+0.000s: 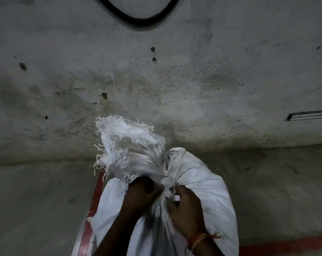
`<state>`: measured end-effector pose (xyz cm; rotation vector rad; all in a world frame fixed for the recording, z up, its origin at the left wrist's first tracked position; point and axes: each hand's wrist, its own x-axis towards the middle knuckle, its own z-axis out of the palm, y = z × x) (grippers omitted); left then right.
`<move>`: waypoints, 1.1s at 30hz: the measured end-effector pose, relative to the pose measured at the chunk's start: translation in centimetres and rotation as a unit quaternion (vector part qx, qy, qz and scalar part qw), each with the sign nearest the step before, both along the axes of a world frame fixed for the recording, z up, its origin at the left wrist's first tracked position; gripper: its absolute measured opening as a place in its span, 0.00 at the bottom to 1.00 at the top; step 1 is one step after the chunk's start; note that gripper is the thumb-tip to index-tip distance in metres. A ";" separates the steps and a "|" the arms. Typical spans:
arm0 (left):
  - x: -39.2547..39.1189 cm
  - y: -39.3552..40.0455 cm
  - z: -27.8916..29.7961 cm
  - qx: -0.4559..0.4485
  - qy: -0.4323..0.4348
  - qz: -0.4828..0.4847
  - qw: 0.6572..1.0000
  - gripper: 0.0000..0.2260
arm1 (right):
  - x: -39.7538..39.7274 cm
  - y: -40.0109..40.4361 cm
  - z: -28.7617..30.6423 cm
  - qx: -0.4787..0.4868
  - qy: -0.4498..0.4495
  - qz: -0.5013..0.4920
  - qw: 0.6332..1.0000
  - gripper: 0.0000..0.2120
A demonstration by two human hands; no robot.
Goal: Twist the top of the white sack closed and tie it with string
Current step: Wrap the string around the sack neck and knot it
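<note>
White sack (202,191) at 6 o'clock on floor (36,209), frayed top (127,145) bunched above. Left hand (141,196) fisted on twisted neck; right hand (186,209) fingers pinched narrow, apparently on string (166,171). Keep neck clamped, wrap snug, cinch before easing grip.

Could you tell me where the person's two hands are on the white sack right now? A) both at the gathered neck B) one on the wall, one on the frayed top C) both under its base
A: the left hand and right hand both close on the bunched neck of the white sack, below its frayed top.
</note>
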<state>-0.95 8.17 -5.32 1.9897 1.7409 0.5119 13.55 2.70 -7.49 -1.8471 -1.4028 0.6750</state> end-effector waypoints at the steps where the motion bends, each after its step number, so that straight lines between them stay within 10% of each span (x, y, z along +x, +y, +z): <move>1: -0.5 -0.9 -1.0 0.023 -0.001 -0.009 1.000 0.16 | 0.2 0.0 0.2 -0.004 0.002 0.001 1.000 0.18; 23: -3.6 -1.8 -1.8 -0.136 -0.189 0.212 0.949 0.11 | 2.8 0.3 0.1 -0.028 0.043 0.037 0.998 0.23; 33: -3.4 -2.3 -0.1 0.015 -0.082 0.213 0.973 0.05 | 3.2 0.4 0.6 -0.029 0.109 0.050 0.992 0.21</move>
